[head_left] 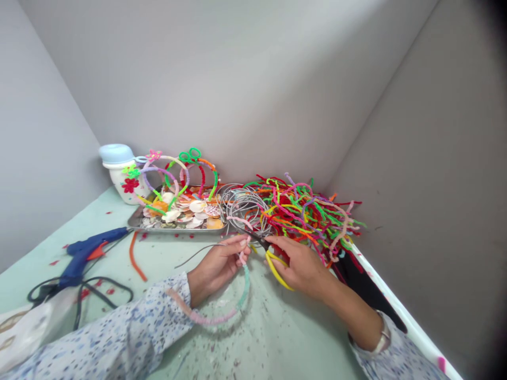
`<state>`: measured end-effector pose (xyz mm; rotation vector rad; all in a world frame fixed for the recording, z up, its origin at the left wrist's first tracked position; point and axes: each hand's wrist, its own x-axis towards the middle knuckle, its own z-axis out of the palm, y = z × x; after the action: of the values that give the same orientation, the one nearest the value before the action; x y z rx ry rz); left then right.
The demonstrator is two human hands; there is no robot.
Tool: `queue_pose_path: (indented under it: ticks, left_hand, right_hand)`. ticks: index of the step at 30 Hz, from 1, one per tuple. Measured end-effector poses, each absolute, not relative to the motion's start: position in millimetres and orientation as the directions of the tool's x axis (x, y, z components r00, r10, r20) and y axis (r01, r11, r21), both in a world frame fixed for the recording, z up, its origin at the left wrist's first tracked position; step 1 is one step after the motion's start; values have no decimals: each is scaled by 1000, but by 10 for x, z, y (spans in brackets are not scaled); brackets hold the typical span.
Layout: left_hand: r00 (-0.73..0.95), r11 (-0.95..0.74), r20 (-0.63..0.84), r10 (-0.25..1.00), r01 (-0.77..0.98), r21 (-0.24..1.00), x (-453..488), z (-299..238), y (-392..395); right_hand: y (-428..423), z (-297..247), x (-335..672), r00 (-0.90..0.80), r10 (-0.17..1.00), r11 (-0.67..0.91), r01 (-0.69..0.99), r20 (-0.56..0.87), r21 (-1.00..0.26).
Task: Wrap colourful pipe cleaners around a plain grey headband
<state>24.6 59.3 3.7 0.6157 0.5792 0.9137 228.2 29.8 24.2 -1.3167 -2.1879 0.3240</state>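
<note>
Between the fingertips of my left hand (pixel 222 264) is one end of a fuzzy headband (pixel 216 320), wrapped in pale pink and mint pipe cleaner. Its arc hangs below the hand and curves back past the sleeve. My right hand (pixel 303 264) is wrapped around a pair of scissors (pixel 280 274) with yellow handles and dark blades. The blades point left, close to the pinched end; whether they touch it I cannot tell. Just beyond the blades lies a light pink pipe cleaner (pixel 240 221).
A metal tray (pixel 178 230) of shells bears several finished headbands (pixel 198 169). Right of it are coiled wire (pixel 249 203) and a heap of pipe cleaners (pixel 304 211). On the left are a white jar (pixel 125 184), a blue glue gun (pixel 85 250) with its cord and an orange pipe cleaner (pixel 135 258).
</note>
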Motion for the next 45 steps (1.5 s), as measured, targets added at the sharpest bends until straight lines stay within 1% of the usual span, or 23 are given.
queue_pose_path:
  ticks: [3, 5, 8, 11, 14, 18, 21, 24, 26, 29, 34, 36, 38, 39, 42, 44, 45]
  left_hand:
    - [487, 470, -196, 851, -540, 698, 244, 31, 599]
    - [488, 474, -200, 850, -542, 694, 241, 28, 604]
    - [494, 480, -201, 846, -543, 689, 233, 23, 609]
    - [503, 480, -190, 843, -545, 688, 225, 25, 612]
    - [513, 477, -175, 840, -545, 689, 221, 47, 613]
    - [519, 467, -157, 840, -547, 695, 217, 84, 612]
    - [515, 455, -147, 844, -546, 704, 215, 92, 613]
    - [512, 449, -144, 847, -545, 708, 218, 97, 614]
    - [509, 440, -134, 850, -548, 711, 221, 106, 616]
    - [512, 424, -106, 853, -559, 713, 221, 128, 624]
    - [516, 434, -111, 850, -563, 703, 217, 138, 613]
    - [529, 453, -133, 838, -540, 709, 227, 118, 586]
    - [540, 471, -147, 828, -529, 706, 242, 95, 561]
    - [540, 469, -143, 830, -535, 703, 249, 86, 554]
    - [521, 464, -143, 842, -560, 686, 255, 76, 561]
    - [503, 460, -152, 851, -573, 678, 247, 76, 577]
    - [495, 457, -156, 855, -576, 678, 242, 76, 584]
  right_hand:
    - [310, 248, 2285, -351, 872, 484, 712, 340, -508]
    - [307, 268, 2274, -328, 892, 451, 695, 311, -560]
    - [295, 309, 2246, -290, 937, 341, 634, 195, -694]
    - [292, 323, 2234, -279, 957, 217, 515, 77, -829]
    - [300, 309, 2248, -282, 960, 123, 399, 7, -909]
    - [295, 310, 2269, -302, 946, -38, 256, -118, -966]
    - [284, 321, 2275, -305, 933, -150, 154, -191, -977]
    - [281, 318, 2284, -321, 916, -228, 75, -240, -971]
    - [279, 312, 2281, -345, 907, -250, 24, -243, -968]
    - [265, 316, 2248, -380, 901, -240, -32, -210, -970]
    - [261, 362, 2227, -394, 904, -186, -17, -164, -982]
    - [294, 388, 2285, -363, 926, -131, -44, -107, -990]
    - [332, 416, 2358, -255, 967, -41, -100, -14, -994]
    - [345, 430, 2385, -209, 978, -8, -96, 12, -995]
    - [339, 453, 2383, -135, 991, 24, 25, 21, -999]
    - [307, 449, 2322, -140, 984, 134, 186, 109, -973]
    - [289, 442, 2287, -166, 974, 195, 291, 151, -937]
